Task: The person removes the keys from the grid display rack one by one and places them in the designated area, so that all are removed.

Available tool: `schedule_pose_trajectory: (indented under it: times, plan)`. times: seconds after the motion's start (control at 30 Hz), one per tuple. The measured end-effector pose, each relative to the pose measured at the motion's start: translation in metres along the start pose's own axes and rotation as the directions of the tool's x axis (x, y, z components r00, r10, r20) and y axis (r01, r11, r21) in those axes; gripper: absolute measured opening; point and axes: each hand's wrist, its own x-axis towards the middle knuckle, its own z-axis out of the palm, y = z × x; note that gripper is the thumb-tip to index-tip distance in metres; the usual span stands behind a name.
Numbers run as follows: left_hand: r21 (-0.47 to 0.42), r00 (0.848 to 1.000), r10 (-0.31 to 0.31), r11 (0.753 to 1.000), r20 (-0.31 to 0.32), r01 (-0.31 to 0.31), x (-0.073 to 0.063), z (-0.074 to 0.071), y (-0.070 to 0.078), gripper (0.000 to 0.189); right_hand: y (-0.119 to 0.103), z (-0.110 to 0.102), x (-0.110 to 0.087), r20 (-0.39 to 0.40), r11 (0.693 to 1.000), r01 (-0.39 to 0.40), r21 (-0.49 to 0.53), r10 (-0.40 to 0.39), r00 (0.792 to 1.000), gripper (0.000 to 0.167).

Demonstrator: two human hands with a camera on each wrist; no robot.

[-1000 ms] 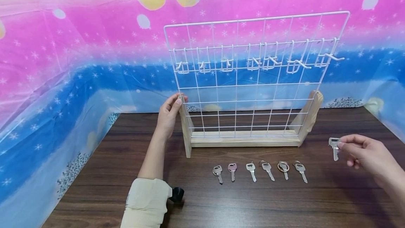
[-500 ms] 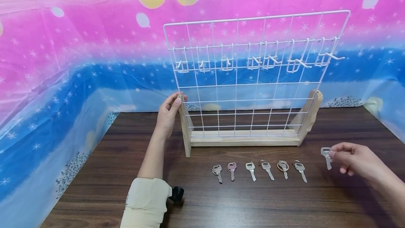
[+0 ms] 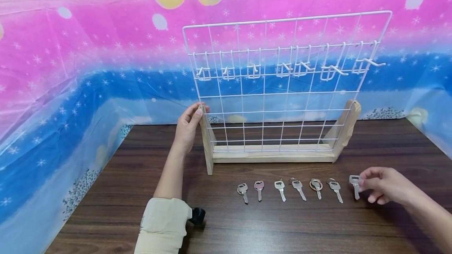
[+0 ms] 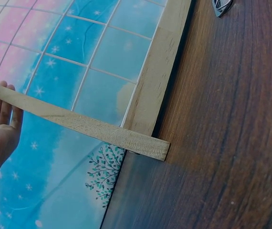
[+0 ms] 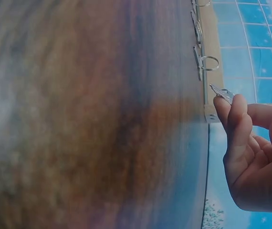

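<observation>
My left hand point(image 3: 188, 126) grips the top of the left wooden upright point(image 3: 207, 144) of a white wire grid rack point(image 3: 252, 113). In the left wrist view, fingers point(image 4: 5, 112) pass behind that upright. My right hand point(image 3: 386, 185) pinches a silver key point(image 3: 354, 185) by its head, blade downward, at the right end of a row of keys. Seen from the right wrist, the pinched key point(image 5: 221, 91) looks just off the tabletop. Left of it lie several other keys, among them a silver key point(image 3: 335, 192) and a pinkish key point(image 3: 259, 191).
White hooks point(image 3: 254, 70) hang in a line across the upper grid. The rack's wooden base bar point(image 3: 273, 158) stands on the dark wood table point(image 3: 268, 226). A patterned cloth point(image 3: 106, 81) backs the table. A black object point(image 3: 197, 216) sits at the left sleeve.
My right hand has moved left and toward the table front with the pinched key, close to the row's right end. The left hand keeps its grip on the upright.
</observation>
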Motion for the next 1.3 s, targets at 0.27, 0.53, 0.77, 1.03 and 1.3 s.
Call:
schedule_pose_trajectory:
  times: [0.27,0.53,0.77,1.03,1.3]
  plan:
    - [-0.011,1.000,-0.001,1.000,-0.008,0.001,0.000,0.000,-0.001,0.032,0.003,0.004,0.002,0.053,1.000,0.008,-0.012,-0.008,0.999,0.015]
    - [-0.001,1.000,-0.012,1.000,-0.006,0.012,0.000,0.002,0.002,0.032,0.007,0.006,0.005,0.062,1.000,0.010,-0.008,-0.010,0.998,0.013]
    - [-0.004,1.000,-0.013,1.000,-0.005,0.013,0.000,0.002,0.002,0.032,0.008,0.007,0.007,0.061,1.000,0.005,-0.008,-0.005,0.998,0.010]
    - [-0.001,1.000,-0.014,1.000,-0.012,0.014,0.000,0.000,0.001,0.032,0.008,0.012,0.008,0.023,0.998,-0.042,-0.043,0.043,0.999,0.009]
    - [-0.014,1.000,-0.015,1.000,-0.007,0.015,0.001,0.001,0.000,0.032,0.009,0.012,0.011,0.023,0.997,-0.063,-0.043,0.064,0.998,0.011]
